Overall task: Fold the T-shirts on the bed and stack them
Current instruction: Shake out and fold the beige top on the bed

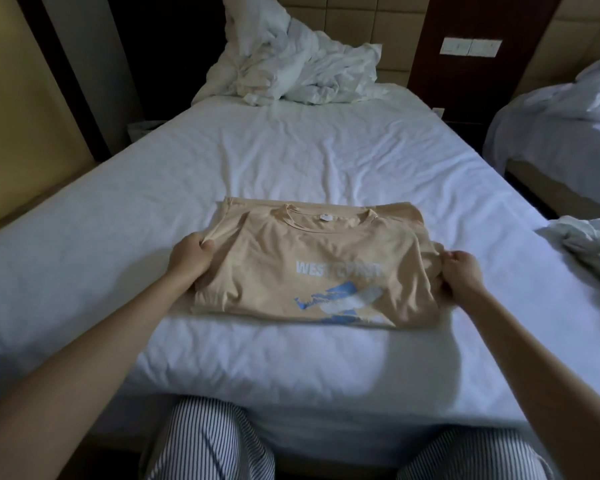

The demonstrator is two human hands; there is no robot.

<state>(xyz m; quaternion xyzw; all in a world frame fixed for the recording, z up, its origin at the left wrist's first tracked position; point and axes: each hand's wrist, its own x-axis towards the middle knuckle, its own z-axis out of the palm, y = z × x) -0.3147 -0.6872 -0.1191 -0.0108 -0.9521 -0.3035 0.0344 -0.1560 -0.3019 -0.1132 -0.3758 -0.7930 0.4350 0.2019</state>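
The beige T-shirt point(309, 268) lies print-up in the lower centre of the frame, near the foot of the bed point(84, 271), with its collar pointing away from the person. The left grip point(191, 252) pinches its left edge and the right grip point(461, 271) bunches its right edge, probably so both sides can be squared evenly at once. A beige layer shows past the collar; whether it is a second shirt cannot be told. A crumpled white garment point(582, 247) lies at the right edge.
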